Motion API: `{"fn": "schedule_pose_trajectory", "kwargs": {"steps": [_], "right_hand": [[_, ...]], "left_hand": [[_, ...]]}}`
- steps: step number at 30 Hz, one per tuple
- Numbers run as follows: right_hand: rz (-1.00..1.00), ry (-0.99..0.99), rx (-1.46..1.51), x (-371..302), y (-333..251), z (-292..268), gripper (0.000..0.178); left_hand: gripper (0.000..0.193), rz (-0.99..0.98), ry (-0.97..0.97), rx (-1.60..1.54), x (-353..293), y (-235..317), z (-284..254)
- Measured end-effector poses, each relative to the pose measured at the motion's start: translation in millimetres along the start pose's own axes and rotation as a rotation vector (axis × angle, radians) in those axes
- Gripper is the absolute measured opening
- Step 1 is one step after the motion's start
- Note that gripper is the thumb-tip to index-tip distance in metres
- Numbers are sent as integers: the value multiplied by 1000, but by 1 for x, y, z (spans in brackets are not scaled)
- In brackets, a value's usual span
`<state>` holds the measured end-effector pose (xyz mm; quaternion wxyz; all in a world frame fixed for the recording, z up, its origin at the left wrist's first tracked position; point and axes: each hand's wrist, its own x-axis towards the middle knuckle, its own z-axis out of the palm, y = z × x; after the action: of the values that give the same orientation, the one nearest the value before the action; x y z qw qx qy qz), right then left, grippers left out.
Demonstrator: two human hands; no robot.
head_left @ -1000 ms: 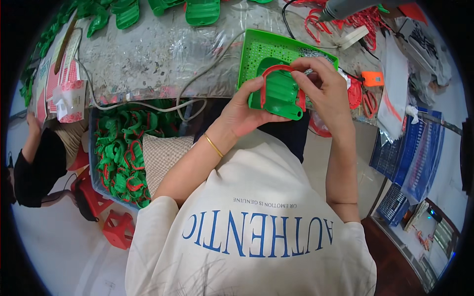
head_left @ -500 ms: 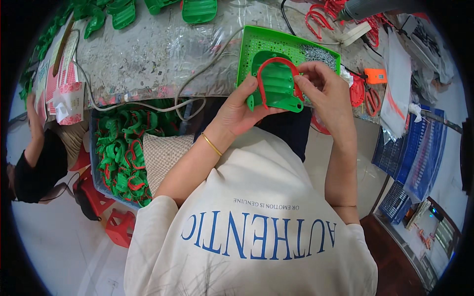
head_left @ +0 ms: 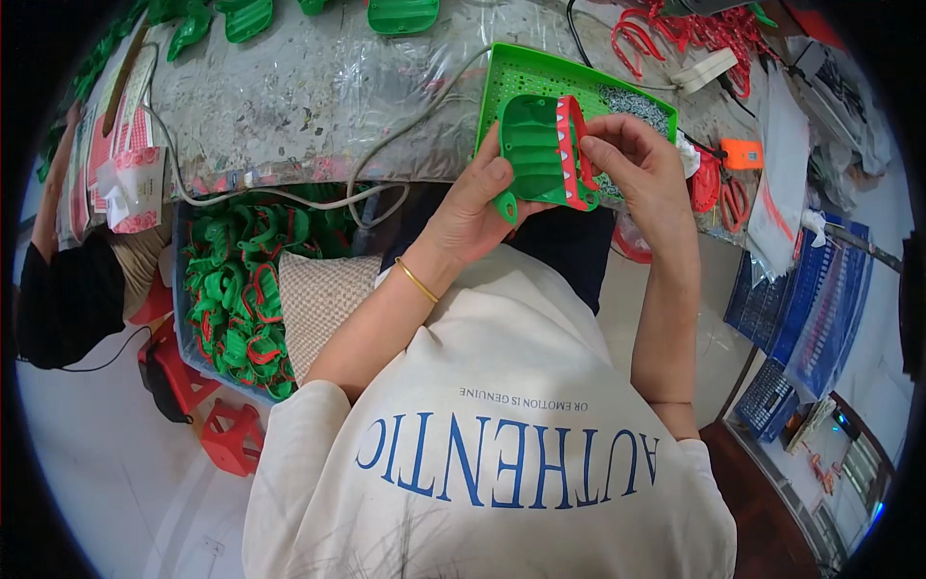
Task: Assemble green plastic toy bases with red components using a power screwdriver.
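Note:
My left hand is closed on a curved green plastic shell, its ribbed hollow side facing up. Against the shell's right side stands a red U-shaped plastic strip with white teeth painted on it. The thumb and fingers of my right hand pinch this strip at its right side. Just beyond both hands lies a green perforated tray with a heap of small silvery metal pieces, probably screws.
To the left, a blue bin holds many green-and-red pieces. Green shells and red strips lie along the table's far side. A grey cable crosses the worktop. Scissors lie at right; another person's arm shows at far left.
The red strip has turned from lying flat over the shell to standing on edge at its right side, its teeth now showing. The power tool at upper right has mostly left the view.

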<state>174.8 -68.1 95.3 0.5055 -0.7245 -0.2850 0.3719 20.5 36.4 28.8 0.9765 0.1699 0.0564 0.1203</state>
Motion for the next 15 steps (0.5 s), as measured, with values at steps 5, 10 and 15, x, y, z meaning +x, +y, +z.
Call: {"fn": "schedule_pose_trajectory", "kwargs": {"steps": [5, 10, 15], "right_hand": [[31, 29, -26, -1, 2, 3, 17], [34, 51, -34, -3, 5, 5, 16], [25, 63, -40, -6, 4, 7, 15]], "left_hand": [[69, 15, 30, 31, -2, 0, 1], [80, 43, 2, 54, -2, -1, 2], [90, 38, 28, 86, -5, 2, 6]]}}
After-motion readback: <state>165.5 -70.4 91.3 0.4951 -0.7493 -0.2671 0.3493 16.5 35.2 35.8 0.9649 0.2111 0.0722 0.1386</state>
